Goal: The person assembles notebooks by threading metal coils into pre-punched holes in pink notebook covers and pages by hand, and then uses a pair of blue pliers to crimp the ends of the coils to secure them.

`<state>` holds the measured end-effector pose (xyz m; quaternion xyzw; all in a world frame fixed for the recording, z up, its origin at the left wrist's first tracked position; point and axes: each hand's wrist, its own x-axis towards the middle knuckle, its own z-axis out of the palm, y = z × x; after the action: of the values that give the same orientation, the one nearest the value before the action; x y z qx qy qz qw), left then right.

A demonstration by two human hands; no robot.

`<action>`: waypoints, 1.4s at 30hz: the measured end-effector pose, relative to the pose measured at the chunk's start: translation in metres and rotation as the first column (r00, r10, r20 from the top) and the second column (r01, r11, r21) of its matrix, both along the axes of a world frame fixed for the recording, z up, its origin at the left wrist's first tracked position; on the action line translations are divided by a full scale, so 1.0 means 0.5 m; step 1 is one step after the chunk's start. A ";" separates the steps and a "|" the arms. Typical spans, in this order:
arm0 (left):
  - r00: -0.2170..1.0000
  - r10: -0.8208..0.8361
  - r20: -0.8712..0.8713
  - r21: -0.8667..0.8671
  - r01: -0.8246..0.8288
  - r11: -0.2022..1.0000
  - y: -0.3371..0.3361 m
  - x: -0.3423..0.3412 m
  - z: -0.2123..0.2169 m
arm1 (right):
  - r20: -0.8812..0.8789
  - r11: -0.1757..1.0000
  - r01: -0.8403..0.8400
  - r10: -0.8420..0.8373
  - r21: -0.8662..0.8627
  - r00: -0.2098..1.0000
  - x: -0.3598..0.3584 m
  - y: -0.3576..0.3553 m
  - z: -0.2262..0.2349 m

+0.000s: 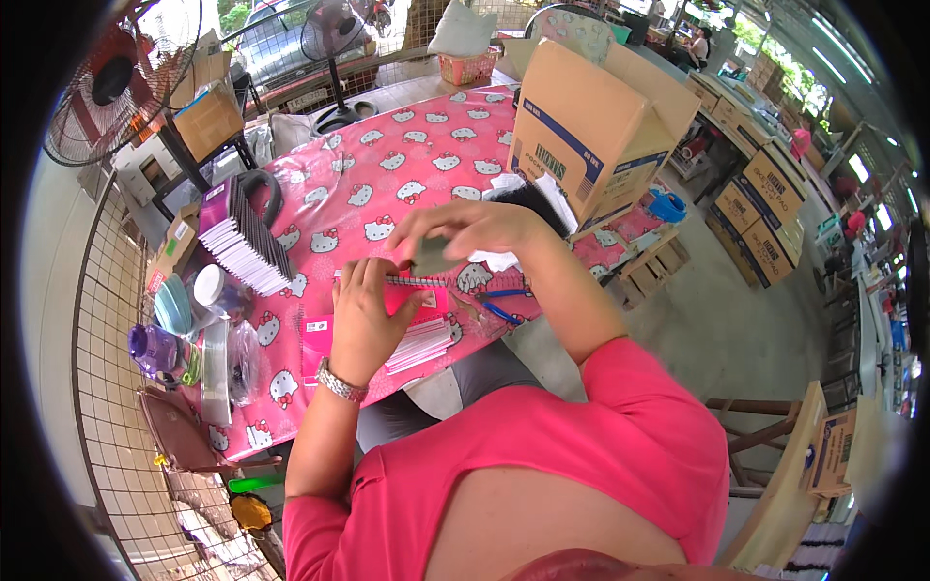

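The left hand [365, 308] rests at the left end of a wire-bound pink notebook [429, 300], its fingers bent close together and its thumb set apart from them over the cover; whether it pinches the notebook, I cannot tell. The right hand [470, 230] arches above the far edge, fingers curved and pointing left, over a small dark grey-green patch too shaded to make out, so its grip cannot be told either. The notebook lies at the near side of the desk [334, 208], its spiral wire [417, 281] running along the far edge, in front of the person. White-paged notebooks [418, 347] lie just on the near side of it, and another pink cover [316, 339] shows left of the left hand. Blue-handled pliers [502, 306] lie open to the right, near the notebook. A stack of purple notebooks [240, 240] leans at the desk's left side, near a white-lidded jar [215, 289] and a purple container [153, 347]. Beyond the right forearm stands an open cardboard box [572, 126]. A metal-band watch [341, 382] circles the left wrist.
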<state>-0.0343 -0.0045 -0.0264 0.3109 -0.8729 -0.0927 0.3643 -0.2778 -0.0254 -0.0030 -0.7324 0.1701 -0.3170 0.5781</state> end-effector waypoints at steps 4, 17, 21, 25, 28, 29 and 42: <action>0.997 -0.045 -0.069 0.127 0.053 0.990 -0.019 0.030 -0.004 | 0.155 0.992 0.018 -0.038 0.128 0.987 0.024 0.001 0.005; 0.990 -0.095 -0.102 0.332 0.123 0.935 -0.048 0.060 0.006 | 0.144 0.998 -0.028 0.019 0.064 0.989 0.051 -0.043 -0.001; 0.983 -0.080 -0.164 0.353 0.134 0.926 -0.057 0.056 -0.008 | -0.348 0.993 0.100 -0.070 0.068 0.935 0.056 -0.050 0.008; 0.985 -0.036 -0.170 0.374 0.098 0.922 -0.059 0.061 -0.011 | 0.144 0.993 -0.083 0.094 -0.080 0.985 0.080 -0.043 0.003; 0.979 0.057 -0.197 0.432 0.034 0.901 -0.062 0.094 -0.032 | -0.245 0.948 0.300 -0.267 0.107 0.932 0.070 -0.108 -0.083; 0.972 0.101 -0.210 0.462 0.008 0.887 -0.064 0.106 -0.044 | -0.254 0.867 0.485 -0.446 0.114 0.858 0.078 -0.134 -0.137; 0.821 0.308 -0.481 0.566 0.023 0.824 -0.058 0.070 -0.067 | -0.391 0.321 0.350 -0.908 -0.880 -0.151 0.017 0.178 -0.576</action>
<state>0.0009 -0.0334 -0.0599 0.4286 -0.6385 -0.3953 0.5023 -0.2695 0.0638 -0.2913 -0.6710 0.7223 -0.1348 -0.0989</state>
